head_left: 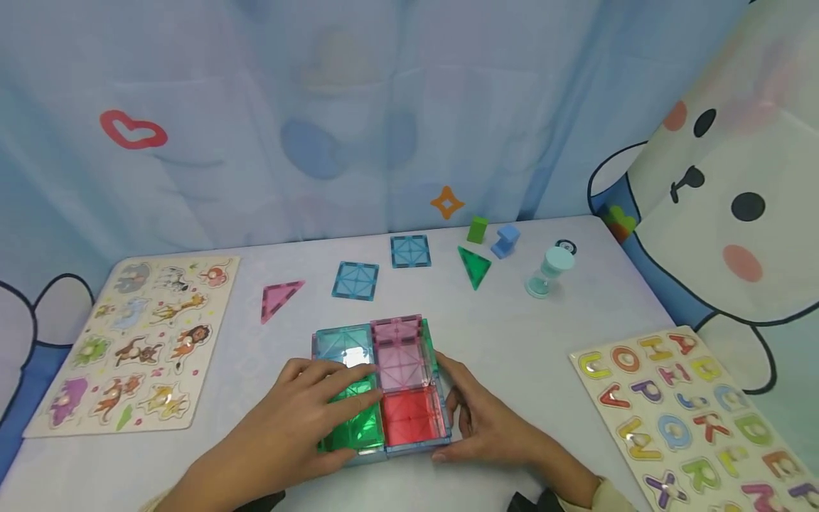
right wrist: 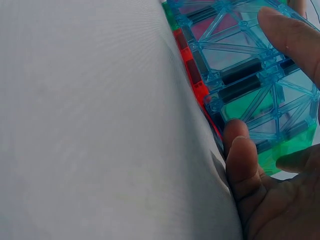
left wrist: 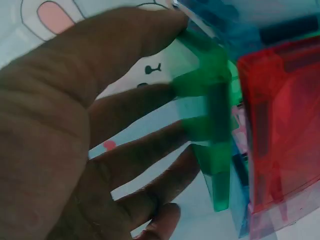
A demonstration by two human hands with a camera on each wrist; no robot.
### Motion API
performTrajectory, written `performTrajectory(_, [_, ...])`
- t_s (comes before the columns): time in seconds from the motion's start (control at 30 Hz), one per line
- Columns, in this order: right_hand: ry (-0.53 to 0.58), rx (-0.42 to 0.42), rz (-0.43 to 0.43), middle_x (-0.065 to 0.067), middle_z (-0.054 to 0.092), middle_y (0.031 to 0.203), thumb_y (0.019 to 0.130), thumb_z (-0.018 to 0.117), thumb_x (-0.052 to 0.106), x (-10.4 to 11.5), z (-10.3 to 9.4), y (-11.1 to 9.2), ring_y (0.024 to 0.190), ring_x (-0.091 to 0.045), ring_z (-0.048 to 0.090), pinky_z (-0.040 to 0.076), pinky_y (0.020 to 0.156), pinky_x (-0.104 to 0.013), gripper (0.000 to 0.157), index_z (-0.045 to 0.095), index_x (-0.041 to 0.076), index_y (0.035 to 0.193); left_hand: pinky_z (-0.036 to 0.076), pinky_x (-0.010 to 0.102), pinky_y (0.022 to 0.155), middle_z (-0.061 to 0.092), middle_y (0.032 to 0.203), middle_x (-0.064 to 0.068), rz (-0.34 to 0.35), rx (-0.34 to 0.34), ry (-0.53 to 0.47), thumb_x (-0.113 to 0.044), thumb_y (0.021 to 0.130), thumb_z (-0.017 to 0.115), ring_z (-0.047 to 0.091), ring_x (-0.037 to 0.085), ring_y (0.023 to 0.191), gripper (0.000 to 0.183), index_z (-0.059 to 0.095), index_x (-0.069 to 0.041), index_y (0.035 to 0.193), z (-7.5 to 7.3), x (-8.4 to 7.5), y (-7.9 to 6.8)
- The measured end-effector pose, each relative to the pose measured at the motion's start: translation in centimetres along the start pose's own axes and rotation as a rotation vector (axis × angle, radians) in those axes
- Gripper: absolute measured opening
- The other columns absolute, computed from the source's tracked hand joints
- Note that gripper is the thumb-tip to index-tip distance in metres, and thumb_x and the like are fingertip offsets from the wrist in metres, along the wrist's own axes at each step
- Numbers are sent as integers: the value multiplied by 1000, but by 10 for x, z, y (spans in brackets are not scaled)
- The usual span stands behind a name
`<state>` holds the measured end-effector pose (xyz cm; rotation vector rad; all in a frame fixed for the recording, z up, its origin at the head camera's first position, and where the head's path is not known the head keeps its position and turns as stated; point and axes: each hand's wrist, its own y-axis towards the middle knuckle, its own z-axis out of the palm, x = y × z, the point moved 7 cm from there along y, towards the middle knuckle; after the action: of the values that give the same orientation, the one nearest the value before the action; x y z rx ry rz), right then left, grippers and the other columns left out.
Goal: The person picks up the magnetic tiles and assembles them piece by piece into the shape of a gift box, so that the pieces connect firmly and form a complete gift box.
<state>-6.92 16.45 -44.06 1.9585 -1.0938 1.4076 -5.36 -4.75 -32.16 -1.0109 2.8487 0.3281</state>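
Observation:
A low box of translucent magnetic tiles (head_left: 416, 449) stands at the table's near middle. Its top shows a red square tile (head_left: 414, 416), pink tiles (head_left: 399, 364) and a pale blue section (head_left: 333, 345). My left hand (head_left: 313, 409) pinches a green square tile (head_left: 366, 424) over the box's front left part. In the left wrist view, thumb and fingertips meet the edges of that green tile (left wrist: 218, 120), beside the red tile (left wrist: 285, 125). My right hand (head_left: 489, 427) holds the box's right side, thumb at the front corner; the right wrist view shows its blue walls (right wrist: 240, 70).
Behind the box lie a pink triangle tile (head_left: 280, 299), two blue square tiles (head_left: 355, 281), a green triangle tile (head_left: 475, 268), small green (head_left: 477, 230) and blue blocks (head_left: 505, 241), and an hourglass (head_left: 549, 272). An animal puzzle board (head_left: 211, 306) lies left, a letter board (head_left: 646, 444) right.

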Motion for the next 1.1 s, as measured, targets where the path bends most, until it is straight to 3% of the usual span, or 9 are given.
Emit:
performTrajectory(0.27, [-17, 10, 34, -4, 49, 102, 66, 87, 32, 2, 2, 5, 76, -21, 50, 48, 52, -26, 116, 8, 34, 151, 35, 43, 92, 42, 143, -14, -20, 61, -158, -53, 76, 71, 41, 10, 125, 63, 49, -41, 134, 15, 13, -6])
performTrajectory(0.43, [-9, 4, 32, -4, 48, 103, 66, 87, 29, 1, 1, 6, 76, -22, 50, 48, 52, -25, 116, 7, 33, 151, 35, 43, 94, 40, 145, -15, 16, 31, -266, -46, 82, 69, 38, 10, 132, 63, 43, -39, 139, 18, 13, -11])
performTrajectory(0.6, [4, 10, 20, -5, 48, 102, 66, 87, 26, -1, 2, 5, 75, -24, 50, 48, 52, -25, 117, 6, 32, 151, 28, 45, 99, 27, 153, -7, -28, -43, -241, -62, 77, 65, 26, 19, 140, 80, 34, -33, 146, 21, 20, -19])
performTrajectory(0.67, [11, 56, 20, -7, 49, 102, 67, 86, 25, 0, 1, 6, 76, -25, 51, 49, 54, -26, 117, 5, 33, 151, 25, 49, 99, 20, 156, -3, -93, -78, -248, -67, 70, 67, 18, 24, 143, 93, 31, -30, 147, 26, 25, -28])
performTrajectory(0.77, [63, 196, 21, -10, 51, 108, 72, 83, 19, 1, -9, 8, 85, -27, 54, 51, 62, -27, 111, 6, 32, 151, 23, 53, 96, 14, 158, 4, -174, -133, -300, -65, 62, 75, 13, 29, 143, 105, 30, -25, 148, 37, 32, -43])
performTrajectory(0.87, [95, 287, 5, -16, 52, 117, 82, 73, 12, 2, -35, 18, 92, -30, 54, 51, 69, -28, 88, 19, 23, 151, 24, 53, 94, 15, 157, 8, -211, -180, -332, -60, 61, 79, 15, 29, 142, 106, 31, -21, 148, 48, 37, -56])
performTrajectory(0.93, [39, 238, -24, -16, 52, 123, 88, 67, 12, 5, -56, 34, 90, -28, 55, 49, 69, -28, 66, 35, 15, 145, 26, 52, 92, 16, 157, 7, -222, -204, -324, -58, 63, 79, 17, 28, 142, 103, 32, -21, 148, 55, 38, -61])
performTrajectory(1.0, [-89, 122, -57, -14, 55, 124, 91, 63, 16, 11, -74, 58, 85, -26, 57, 49, 66, -28, 48, 48, 10, 136, 28, 52, 91, 18, 157, 8, -220, -229, -305, -55, 66, 78, 19, 28, 141, 99, 34, -20, 147, 60, 39, -63])
performTrajectory(1.1, [-357, -56, -83, -9, 53, 129, 91, 63, 20, 19, -93, 103, 78, -22, 57, 49, 64, -31, 41, 54, 9, 130, 35, 53, 89, 19, 157, 6, -222, -237, -280, -55, 69, 76, 21, 24, 141, 96, 33, -22, 147, 66, 39, -64])
